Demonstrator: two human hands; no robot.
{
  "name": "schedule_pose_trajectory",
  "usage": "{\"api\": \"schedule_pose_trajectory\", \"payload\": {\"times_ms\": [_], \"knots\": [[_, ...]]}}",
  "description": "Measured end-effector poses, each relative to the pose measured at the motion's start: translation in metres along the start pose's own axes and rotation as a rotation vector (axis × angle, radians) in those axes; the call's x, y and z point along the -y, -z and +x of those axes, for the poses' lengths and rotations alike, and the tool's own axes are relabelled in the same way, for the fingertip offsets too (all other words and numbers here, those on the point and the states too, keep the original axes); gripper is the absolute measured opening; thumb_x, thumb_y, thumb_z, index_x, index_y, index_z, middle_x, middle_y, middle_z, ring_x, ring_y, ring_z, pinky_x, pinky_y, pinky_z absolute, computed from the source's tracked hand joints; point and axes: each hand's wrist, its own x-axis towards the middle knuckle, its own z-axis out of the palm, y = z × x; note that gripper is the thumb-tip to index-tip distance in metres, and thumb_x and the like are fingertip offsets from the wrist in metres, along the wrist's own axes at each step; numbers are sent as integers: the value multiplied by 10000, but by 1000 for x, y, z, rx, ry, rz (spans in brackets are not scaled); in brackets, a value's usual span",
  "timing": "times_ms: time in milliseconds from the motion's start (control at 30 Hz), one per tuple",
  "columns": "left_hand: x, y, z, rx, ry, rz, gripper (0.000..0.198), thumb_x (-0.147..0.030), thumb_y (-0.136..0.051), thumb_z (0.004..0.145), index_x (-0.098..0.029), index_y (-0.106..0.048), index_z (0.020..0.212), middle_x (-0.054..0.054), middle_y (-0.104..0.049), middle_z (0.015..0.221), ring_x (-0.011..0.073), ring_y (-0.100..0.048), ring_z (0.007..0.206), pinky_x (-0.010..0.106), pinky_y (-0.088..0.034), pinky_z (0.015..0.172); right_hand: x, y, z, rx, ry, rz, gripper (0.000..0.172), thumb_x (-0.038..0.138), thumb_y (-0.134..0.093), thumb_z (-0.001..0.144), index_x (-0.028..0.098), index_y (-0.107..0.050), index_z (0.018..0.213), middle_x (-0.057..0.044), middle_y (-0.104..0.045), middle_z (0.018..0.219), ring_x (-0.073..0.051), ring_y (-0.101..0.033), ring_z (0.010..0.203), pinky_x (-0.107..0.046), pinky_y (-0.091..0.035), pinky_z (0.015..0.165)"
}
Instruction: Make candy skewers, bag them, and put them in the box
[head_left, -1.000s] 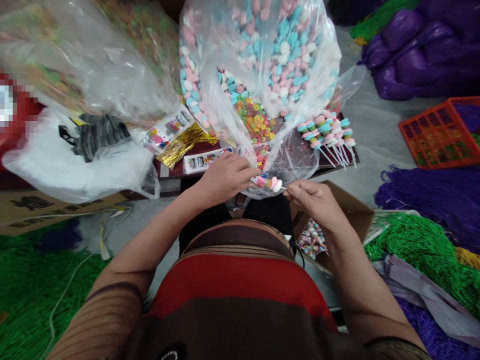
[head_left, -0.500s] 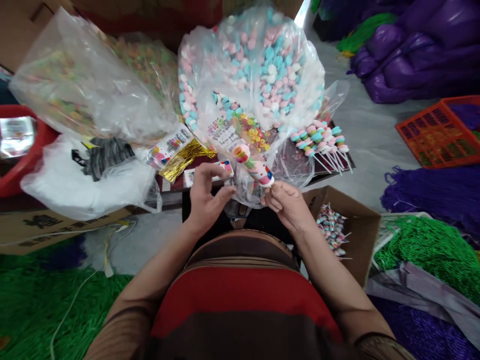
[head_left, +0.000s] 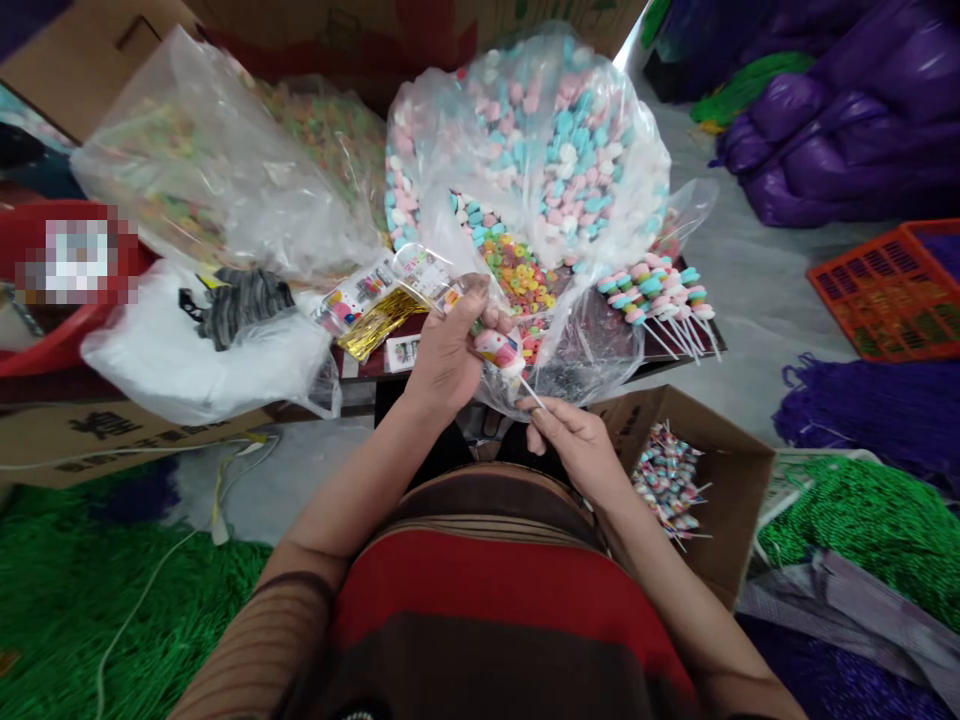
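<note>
A candy skewer (head_left: pixel 498 349) in a printed clear wrapper is held between my hands, tilted, its white stick pointing down to the right. My left hand (head_left: pixel 453 352) is closed round the wrapped candy, fingers and thumb covering part of it. With thumb and fingertips, my right hand (head_left: pixel 574 438) pinches the lower end of the stick. Just left of my left hand lie gold twist ties (head_left: pixel 382 325) and a stack of printed wrappers (head_left: pixel 352 295). Beyond the hands are loose gummy rings (head_left: pixel 517 272). Several unwrapped marshmallow skewers (head_left: pixel 654 290) lie at the table's right end.
Large clear bags of marshmallows (head_left: pixel 570 130) and gummy candy (head_left: pixel 247 190) stand at the back. A cardboard box (head_left: pixel 724 490) of wrapped skewers is at lower right. At left is a red basin (head_left: pixel 67 330); an orange crate (head_left: pixel 885 300) sits on the floor at right.
My left hand has moved from beside the skewer to close round its wrapped candy. My right hand has moved down and right, and more of the stick now shows.
</note>
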Motion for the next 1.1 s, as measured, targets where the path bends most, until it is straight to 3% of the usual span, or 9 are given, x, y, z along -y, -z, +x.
{"api": "schedule_pose_trajectory", "payload": {"times_ms": [100,267,433,567,700,833,967,1033,1100], "knots": [[11,0,-10,86,19,20,348,-406,-843,749,-215,-603,914,-87,-564,582,68,-582,509,189,-458,517,-3,-9,-1,26,-22,16,415,596,-655,895,202,-735,997,53,-582,536,-102,-487,492,-253,-421,543],[29,6,-28,201,195,170,483,-493,-861,700,-208,-582,972,-88,-585,602,60,-548,455,157,-365,404,-4,-24,9,19,40,56,448,630,-593,924,206,-659,795,45,-571,515,-102,-488,486,-250,-440,548],[30,14,-24,264,161,204,531,-573,-826,725,-207,-569,1010,-79,-589,634,49,-503,417,183,-416,409,-1,-20,10,-18,69,56,365,572,-657,908,214,-701,960,49,-610,584,-109,-530,534,-255,-469,585],[32,21,-26,372,176,306,532,-649,-724,804,-209,-581,1067,-59,-612,683,55,-499,409,202,-427,408,1,-20,10,-56,90,59,375,581,-638,914,214,-708,941,40,-625,577,-114,-524,504,-266,-465,562],[31,34,-28,331,15,498,517,-714,-638,836,-207,-604,928,-27,-617,712,92,-564,569,231,-465,544,0,-20,13,-122,129,60,344,559,-640,920,221,-701,926,50,-609,564,-108,-519,499,-258,-455,558],[30,42,-21,321,-274,872,489,-634,-510,957,-209,-533,717,-1,-574,681,130,-515,646,281,-413,625,-3,-18,14,-124,139,47,322,536,-639,929,219,-689,900,57,-592,554,-102,-512,500,-250,-437,555],[35,47,-14,409,-571,1137,492,-573,-411,1009,-222,-452,666,10,-507,666,164,-463,668,327,-386,698,-4,-19,16,-151,127,14,354,562,-628,926,213,-679,894,71,-539,527,-98,-463,482,-246,-408,531],[36,49,-14,460,-632,1213,481,-563,-402,1011,-223,-460,675,16,-514,682,175,-467,691,345,-391,737,-5,-19,17,-162,122,6,373,582,-625,920,213,-667,875,78,-509,515,-95,-431,471,-243,-390,518],[35,52,-16,487,-566,1205,482,-570,-406,1010,-218,-495,693,17,-535,689,175,-490,708,349,-403,759,-5,-19,17,-161,120,3,377,588,-621,920,216,-656,864,79,-500,516,-95,-423,473,-244,-383,518]]}}
